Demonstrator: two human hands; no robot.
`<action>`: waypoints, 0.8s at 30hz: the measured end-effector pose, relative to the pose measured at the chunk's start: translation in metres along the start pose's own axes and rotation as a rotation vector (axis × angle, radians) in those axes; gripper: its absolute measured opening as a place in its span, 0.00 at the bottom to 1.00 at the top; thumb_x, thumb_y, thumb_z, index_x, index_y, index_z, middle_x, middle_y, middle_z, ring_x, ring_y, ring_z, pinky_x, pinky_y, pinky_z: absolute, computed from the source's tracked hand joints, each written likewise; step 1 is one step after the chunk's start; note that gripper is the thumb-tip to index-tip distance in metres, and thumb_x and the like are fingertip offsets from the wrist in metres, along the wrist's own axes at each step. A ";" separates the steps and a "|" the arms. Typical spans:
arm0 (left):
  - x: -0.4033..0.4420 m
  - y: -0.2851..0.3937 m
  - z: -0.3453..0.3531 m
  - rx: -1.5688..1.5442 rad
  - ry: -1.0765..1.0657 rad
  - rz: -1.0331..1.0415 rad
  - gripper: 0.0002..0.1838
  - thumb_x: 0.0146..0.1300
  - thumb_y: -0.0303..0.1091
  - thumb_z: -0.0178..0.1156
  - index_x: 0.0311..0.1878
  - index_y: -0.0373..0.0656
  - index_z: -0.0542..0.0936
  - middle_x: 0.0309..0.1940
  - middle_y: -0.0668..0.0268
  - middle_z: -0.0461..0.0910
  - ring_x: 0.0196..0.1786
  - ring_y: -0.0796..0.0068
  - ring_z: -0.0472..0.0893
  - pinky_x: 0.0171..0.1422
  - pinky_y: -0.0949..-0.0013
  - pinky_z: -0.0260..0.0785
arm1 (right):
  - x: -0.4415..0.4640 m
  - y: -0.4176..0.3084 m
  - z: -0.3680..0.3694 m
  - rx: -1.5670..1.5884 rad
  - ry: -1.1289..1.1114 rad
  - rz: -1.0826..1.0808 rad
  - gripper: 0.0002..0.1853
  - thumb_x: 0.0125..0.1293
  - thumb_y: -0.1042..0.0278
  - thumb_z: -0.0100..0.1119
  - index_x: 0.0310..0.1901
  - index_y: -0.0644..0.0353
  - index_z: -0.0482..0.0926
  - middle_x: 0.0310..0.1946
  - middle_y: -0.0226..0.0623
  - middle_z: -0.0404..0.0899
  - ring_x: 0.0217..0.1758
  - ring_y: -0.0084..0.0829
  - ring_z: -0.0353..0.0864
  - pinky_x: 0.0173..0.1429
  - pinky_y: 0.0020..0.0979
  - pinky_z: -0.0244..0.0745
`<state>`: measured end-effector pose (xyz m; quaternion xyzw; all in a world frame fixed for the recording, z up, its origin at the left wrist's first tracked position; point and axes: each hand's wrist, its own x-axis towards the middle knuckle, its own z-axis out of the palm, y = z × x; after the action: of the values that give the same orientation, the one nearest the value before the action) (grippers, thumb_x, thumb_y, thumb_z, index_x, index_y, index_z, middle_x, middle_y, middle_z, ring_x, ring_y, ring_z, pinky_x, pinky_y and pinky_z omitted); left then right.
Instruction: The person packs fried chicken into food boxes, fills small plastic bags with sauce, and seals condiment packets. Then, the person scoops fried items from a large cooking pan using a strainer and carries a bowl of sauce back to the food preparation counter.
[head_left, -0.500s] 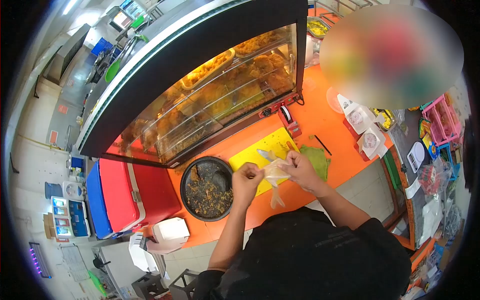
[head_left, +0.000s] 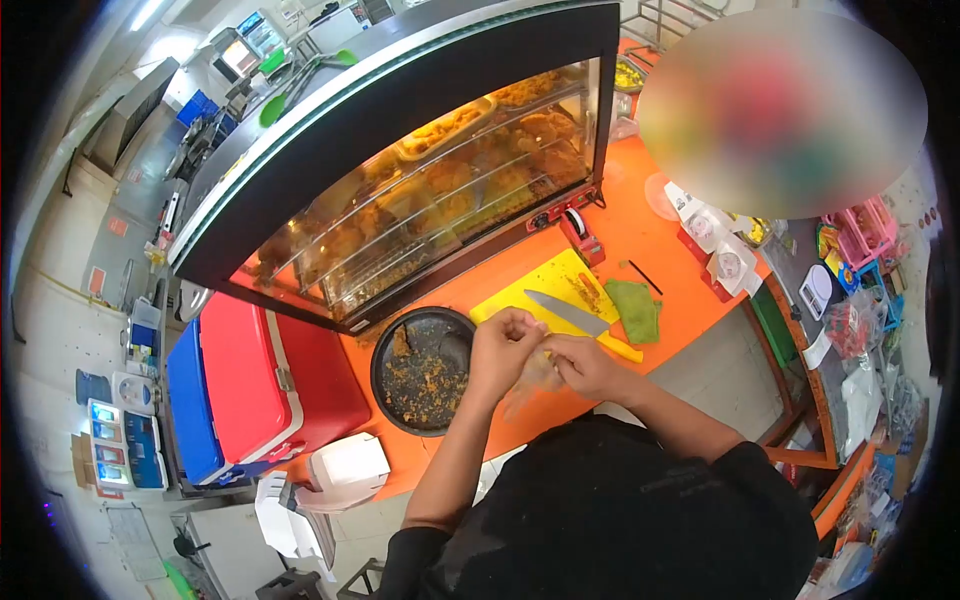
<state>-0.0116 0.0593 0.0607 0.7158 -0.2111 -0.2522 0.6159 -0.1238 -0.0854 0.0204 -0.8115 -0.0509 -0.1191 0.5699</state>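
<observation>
Both hands (head_left: pixel 498 358), curled close together, pinch a translucent glove (head_left: pixel 538 372).

Two hands (head_left: pixel 498 352) (head_left: pixel 590 368), and between them one translucent plastic glove (head_left: pixel 538 373); clockwise from there: one yellow cutting board (head_left: pixel 507 298) at twelve o'clock, one kitchen knife (head_left: pixel 567 309) and one red tape dispenser (head_left: pixel 590 252) at one, one green cloth (head_left: pixel 633 312) and two takeaway boxes (head_left: pixel 703 228) (head_left: pixel 733 266) at two, one round black pan (head_left: pixel 448 346) at nine, one glass-fronted display cabinet (head_left: pixel 420 110) at eleven

Translucent plastic glove (head_left: pixel 539 375), limp, hanging from pinching fingers (head_left: pixel 518 322).
</observation>
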 end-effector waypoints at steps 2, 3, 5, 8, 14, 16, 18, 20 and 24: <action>-0.006 0.003 -0.003 0.245 -0.012 0.064 0.08 0.64 0.32 0.68 0.39 0.39 0.80 0.24 0.66 0.81 0.26 0.74 0.79 0.36 0.68 0.73 | 0.000 0.015 0.009 -0.190 -0.198 -0.068 0.19 0.65 0.78 0.57 0.58 0.64 0.76 0.49 0.54 0.80 0.52 0.51 0.82 0.56 0.42 0.78; -0.007 0.000 0.000 0.427 -0.033 0.164 0.09 0.63 0.33 0.68 0.39 0.39 0.80 0.25 0.64 0.81 0.26 0.67 0.80 0.37 0.63 0.74 | 0.002 0.008 0.011 -0.187 -0.211 -0.072 0.19 0.65 0.78 0.57 0.58 0.64 0.76 0.49 0.54 0.80 0.52 0.51 0.82 0.56 0.42 0.78; -0.011 -0.004 0.005 0.606 -0.047 0.252 0.09 0.62 0.34 0.68 0.39 0.40 0.81 0.25 0.61 0.81 0.27 0.60 0.80 0.38 0.59 0.75 | 0.004 -0.009 0.013 -0.275 -0.479 0.127 0.21 0.68 0.72 0.60 0.61 0.64 0.73 0.54 0.53 0.80 0.56 0.47 0.82 0.58 0.41 0.77; -0.022 0.006 0.010 0.808 -0.028 0.266 0.11 0.62 0.37 0.66 0.36 0.39 0.81 0.31 0.58 0.83 0.34 0.52 0.82 0.41 0.55 0.73 | 0.003 -0.001 0.020 -0.130 -0.439 0.138 0.25 0.70 0.64 0.63 0.65 0.62 0.71 0.59 0.51 0.78 0.61 0.44 0.79 0.63 0.42 0.74; -0.072 0.026 0.025 0.673 0.254 0.943 0.12 0.56 0.35 0.70 0.41 0.44 0.82 0.41 0.65 0.81 0.42 0.60 0.78 0.43 0.61 0.65 | 0.001 0.016 0.019 1.305 0.240 0.371 0.27 0.80 0.49 0.46 0.72 0.56 0.66 0.68 0.42 0.73 0.69 0.41 0.73 0.72 0.43 0.69; -0.061 0.015 0.035 0.729 0.254 0.817 0.14 0.54 0.34 0.71 0.43 0.45 0.81 0.39 0.67 0.80 0.42 0.62 0.77 0.43 0.62 0.64 | 0.007 -0.017 0.013 1.391 0.218 0.316 0.28 0.80 0.47 0.43 0.72 0.56 0.66 0.68 0.41 0.72 0.71 0.40 0.72 0.74 0.43 0.67; -0.048 0.004 0.041 0.723 0.264 0.800 0.13 0.54 0.33 0.71 0.42 0.45 0.81 0.37 0.67 0.80 0.41 0.62 0.78 0.43 0.61 0.64 | 0.007 -0.026 0.005 1.483 0.178 0.257 0.29 0.81 0.45 0.39 0.72 0.56 0.66 0.69 0.40 0.72 0.72 0.39 0.70 0.76 0.42 0.66; -0.036 -0.002 0.048 0.722 0.275 0.786 0.12 0.55 0.33 0.71 0.42 0.46 0.82 0.36 0.67 0.80 0.41 0.62 0.78 0.44 0.60 0.64 | 0.007 -0.020 -0.005 1.463 0.181 0.203 0.29 0.81 0.44 0.39 0.72 0.56 0.66 0.71 0.40 0.69 0.74 0.39 0.68 0.77 0.43 0.63; -0.016 -0.002 0.075 0.748 0.208 0.745 0.09 0.56 0.30 0.69 0.40 0.45 0.81 0.35 0.65 0.80 0.40 0.61 0.78 0.44 0.59 0.63 | 0.004 0.031 -0.034 1.397 0.176 0.227 0.30 0.81 0.44 0.38 0.72 0.57 0.66 0.73 0.41 0.67 0.76 0.41 0.66 0.77 0.44 0.63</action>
<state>-0.0707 0.0108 0.0514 0.7842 -0.4640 0.1480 0.3845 -0.1176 -0.1286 0.0039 -0.2442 0.0156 -0.0639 0.9675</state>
